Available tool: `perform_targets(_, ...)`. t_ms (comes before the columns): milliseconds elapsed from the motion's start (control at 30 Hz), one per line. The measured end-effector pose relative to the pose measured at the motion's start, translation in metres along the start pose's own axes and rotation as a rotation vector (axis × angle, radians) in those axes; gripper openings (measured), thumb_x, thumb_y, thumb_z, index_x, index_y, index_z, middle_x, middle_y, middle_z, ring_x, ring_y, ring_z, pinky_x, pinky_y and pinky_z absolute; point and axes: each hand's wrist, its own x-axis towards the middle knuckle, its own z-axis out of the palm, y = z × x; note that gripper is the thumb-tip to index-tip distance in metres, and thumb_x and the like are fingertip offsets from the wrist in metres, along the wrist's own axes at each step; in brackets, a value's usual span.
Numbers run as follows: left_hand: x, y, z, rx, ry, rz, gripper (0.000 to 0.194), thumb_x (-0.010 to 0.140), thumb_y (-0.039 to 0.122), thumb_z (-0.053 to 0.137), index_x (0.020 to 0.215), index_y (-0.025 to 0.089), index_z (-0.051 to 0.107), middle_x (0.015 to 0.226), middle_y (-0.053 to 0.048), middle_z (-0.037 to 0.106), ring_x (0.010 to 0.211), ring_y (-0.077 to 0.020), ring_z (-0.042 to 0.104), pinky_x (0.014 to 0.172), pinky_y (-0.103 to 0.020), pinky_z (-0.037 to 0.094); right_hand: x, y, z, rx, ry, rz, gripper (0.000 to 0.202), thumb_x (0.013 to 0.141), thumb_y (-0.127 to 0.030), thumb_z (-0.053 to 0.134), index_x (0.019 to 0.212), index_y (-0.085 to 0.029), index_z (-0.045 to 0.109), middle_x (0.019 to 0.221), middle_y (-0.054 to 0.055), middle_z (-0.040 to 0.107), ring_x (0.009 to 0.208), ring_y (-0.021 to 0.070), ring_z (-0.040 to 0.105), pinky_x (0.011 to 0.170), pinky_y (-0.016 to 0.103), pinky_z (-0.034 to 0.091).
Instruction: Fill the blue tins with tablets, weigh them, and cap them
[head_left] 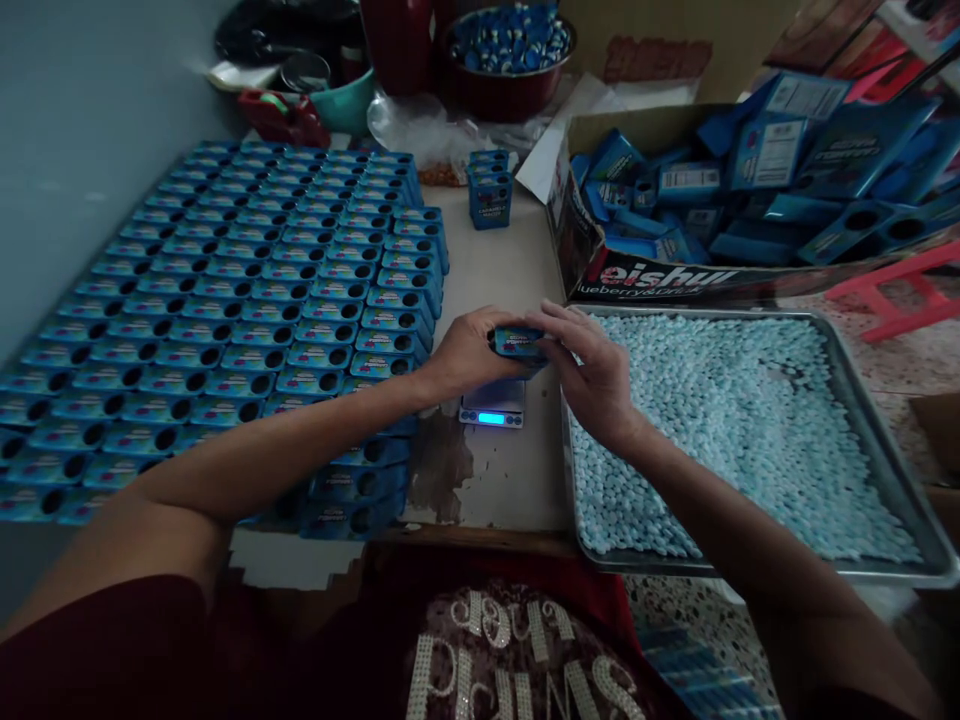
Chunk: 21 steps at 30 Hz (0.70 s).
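Metal tray (652, 565): is bearing pale-blue pieces (750, 440). Lit scale (492, 410): is sitting left of the tray. Left hand (466, 350) and right hand (596, 372): are holding one blue box (517, 342) between them, near the scale. Printed carton (675, 283): is standing beyond the tray.

The person is wearing a dark maroon top (337, 645), its front spreading around 6 o'clock. Toward 8 o'clock, the short left sleeve (112, 640) is ending on the upper arm; toward 4 o'clock, the right sleeve (840, 705) is showing only as a dark edge. Pale lettering (441, 650) is running over a mottled brownish front panel in two rows, small glinting studs dotting it. The left hand (466, 352) and right hand (598, 372) are going bare.
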Motion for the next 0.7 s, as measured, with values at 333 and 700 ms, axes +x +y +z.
perform_targets(333,0.042,-0.003,-0.041,0.149,0.057,0.042,0.040,0.076,0.024,0.090,0.116,0.022,0.081,0.109,-0.002,0.083,0.099,-0.0239,0.079,0.088,-0.035,0.064,-0.002,0.020,-0.065,-0.522,0.000,0.104,0.026,0.101,-0.046,0.072,0.122,-0.036,0.084,0.118,0.010,0.085,0.134,0.0396,0.072,0.106,0.059,0.060)
perform_targets(700,0.216,-0.093,-0.189,0.550,0.225,0.078,0.053,0.078,0.018,0.083,0.129,0.028,0.075,0.126,-0.005,0.081,0.118,-0.0315,0.075,0.109,-0.044,0.058,0.212,0.034,0.019,-0.964,0.051,-0.119,0.048,0.105,-0.016,0.049,0.149,-0.013,0.070,0.143,0.023,0.073,0.130,0.0360,0.069,0.106,0.043,0.053)
